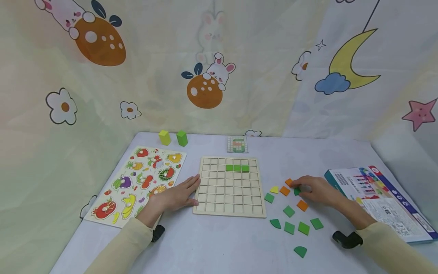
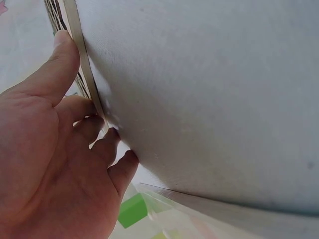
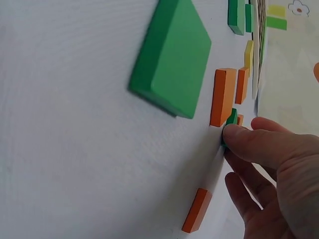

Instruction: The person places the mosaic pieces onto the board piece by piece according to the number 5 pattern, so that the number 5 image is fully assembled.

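Note:
My left hand (image 1: pixel 178 196) lies at the left edge of a wooden grid board (image 1: pixel 230 213), fingers extended and touching its rim; the left wrist view shows thumb and fingertips along that edge. Three light green square tiles (image 1: pixel 237 168) sit in a row in the board's upper cells. To the right of the board, my right hand (image 1: pixel 318 190) pinches a small green piece (image 3: pixel 232 118) between thumb and fingers, low at the tabletop. Its full shape is hidden by the fingers. Orange square tiles (image 1: pixel 284 191) lie close beside it.
Green squares (image 1: pixel 289 211), green quarter-rounds (image 1: pixel 300 251) and a yellow piece (image 1: pixel 274 189) lie scattered right of the board. A fruit puzzle (image 1: pixel 119 198) lies left, a printed box (image 1: pixel 383 201) right. Behind are a pattern card (image 1: pixel 237 144) and two blocks (image 1: pixel 182 138).

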Tool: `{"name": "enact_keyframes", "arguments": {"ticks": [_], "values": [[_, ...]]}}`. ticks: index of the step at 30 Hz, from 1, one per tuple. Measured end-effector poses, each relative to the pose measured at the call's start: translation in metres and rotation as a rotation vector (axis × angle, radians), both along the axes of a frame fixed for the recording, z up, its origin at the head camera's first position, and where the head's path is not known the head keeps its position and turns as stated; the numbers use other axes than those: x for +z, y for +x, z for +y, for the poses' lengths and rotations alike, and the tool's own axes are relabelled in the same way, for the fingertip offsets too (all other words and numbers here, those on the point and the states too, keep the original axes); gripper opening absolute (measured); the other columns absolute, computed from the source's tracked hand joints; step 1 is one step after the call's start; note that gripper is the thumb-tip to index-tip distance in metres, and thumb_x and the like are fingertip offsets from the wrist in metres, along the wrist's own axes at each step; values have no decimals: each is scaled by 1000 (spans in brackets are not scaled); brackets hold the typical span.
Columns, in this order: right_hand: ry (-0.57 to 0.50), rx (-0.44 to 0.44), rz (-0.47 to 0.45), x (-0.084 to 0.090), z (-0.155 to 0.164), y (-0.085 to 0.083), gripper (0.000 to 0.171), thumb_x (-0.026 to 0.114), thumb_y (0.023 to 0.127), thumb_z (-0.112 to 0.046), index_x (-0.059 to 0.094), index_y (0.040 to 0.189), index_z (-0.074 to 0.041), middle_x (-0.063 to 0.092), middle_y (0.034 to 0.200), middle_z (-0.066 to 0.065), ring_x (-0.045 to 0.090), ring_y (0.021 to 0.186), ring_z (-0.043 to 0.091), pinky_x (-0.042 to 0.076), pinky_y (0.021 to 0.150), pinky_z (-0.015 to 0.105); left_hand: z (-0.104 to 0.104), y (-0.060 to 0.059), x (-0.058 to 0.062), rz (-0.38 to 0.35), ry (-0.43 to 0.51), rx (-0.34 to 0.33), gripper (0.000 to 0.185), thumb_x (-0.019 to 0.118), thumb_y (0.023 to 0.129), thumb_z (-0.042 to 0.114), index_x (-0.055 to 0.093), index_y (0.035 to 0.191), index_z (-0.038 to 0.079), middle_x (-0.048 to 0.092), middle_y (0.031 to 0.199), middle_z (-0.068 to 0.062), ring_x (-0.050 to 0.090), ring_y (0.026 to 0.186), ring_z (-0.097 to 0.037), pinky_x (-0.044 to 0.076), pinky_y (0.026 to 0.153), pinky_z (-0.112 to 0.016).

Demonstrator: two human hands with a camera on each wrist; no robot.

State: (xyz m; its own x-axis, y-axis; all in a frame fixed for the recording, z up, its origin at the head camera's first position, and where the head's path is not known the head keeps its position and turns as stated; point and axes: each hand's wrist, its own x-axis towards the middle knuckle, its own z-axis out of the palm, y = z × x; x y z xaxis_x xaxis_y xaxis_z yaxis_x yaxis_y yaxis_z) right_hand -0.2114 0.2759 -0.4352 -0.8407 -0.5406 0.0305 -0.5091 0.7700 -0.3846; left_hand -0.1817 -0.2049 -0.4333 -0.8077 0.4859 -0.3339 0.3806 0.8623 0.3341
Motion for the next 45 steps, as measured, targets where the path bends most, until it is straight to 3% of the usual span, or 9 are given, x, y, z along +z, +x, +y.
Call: {"name": "enact_keyframes", "arguments": {"ticks": [6,10,15,20,24,28,36,45], "values": [[2,-26,12,1,-9,-2,35,74,81,-3,69,115,-9,70,111,4,64,98,22,54,87,43,-1,2,3,-10,-2,14,83,54,94,49,10,157,16,2,165,1,5,153,-22,24,120,-43],[0,-42,3,9,-32,-12,36,73,83,-5,68,119,-8,69,107,3,62,95,21,55,86,44,-2,3,5,-17,5,25,83,55,94,47,11,157,15,3,165,0,5,153,-23,25,120,-44],[-39,34,-6,19,-88,-34,39,73,85,-8,66,123,-7,69,108,5,62,98,24,53,89,46,-5,4,3,-22,-10,34,84,55,94,48,11,157,16,2,165,0,6,153,-23,25,120,-43],[-76,135,11,15,-151,-60,37,72,86,-8,66,123,-6,70,107,6,63,98,23,52,88,43,-4,3,1,-24,-9,36,84,54,93,50,10,157,17,2,165,2,6,153,-21,25,120,-43],[-70,156,-22,11,-191,-73,36,69,89,-8,65,124,-6,70,110,7,65,103,22,52,90,40,-1,2,0,-29,-1,30,85,54,93,51,10,157,17,2,165,3,5,153,-20,24,120,-42],[-65,121,-87,11,-220,-79,35,66,91,-9,64,126,-7,69,114,8,64,107,23,52,92,39,0,1,-1,-26,-13,29,85,53,93,52,10,157,18,0,165,5,5,153,-18,24,120,-40],[-62,82,-96,2,-241,-87,34,66,91,-8,66,125,-9,68,111,5,63,104,19,52,91,36,0,-1,-2,-16,-34,47,84,53,93,52,9,157,20,0,165,5,5,153,-17,24,120,-41],[-69,93,-97,1,-240,-82,34,69,90,-10,66,123,-8,68,108,5,62,101,19,52,90,37,2,-1,-1,-24,-32,61,85,54,92,52,10,157,20,1,165,6,5,153,-17,25,120,-41]]}}
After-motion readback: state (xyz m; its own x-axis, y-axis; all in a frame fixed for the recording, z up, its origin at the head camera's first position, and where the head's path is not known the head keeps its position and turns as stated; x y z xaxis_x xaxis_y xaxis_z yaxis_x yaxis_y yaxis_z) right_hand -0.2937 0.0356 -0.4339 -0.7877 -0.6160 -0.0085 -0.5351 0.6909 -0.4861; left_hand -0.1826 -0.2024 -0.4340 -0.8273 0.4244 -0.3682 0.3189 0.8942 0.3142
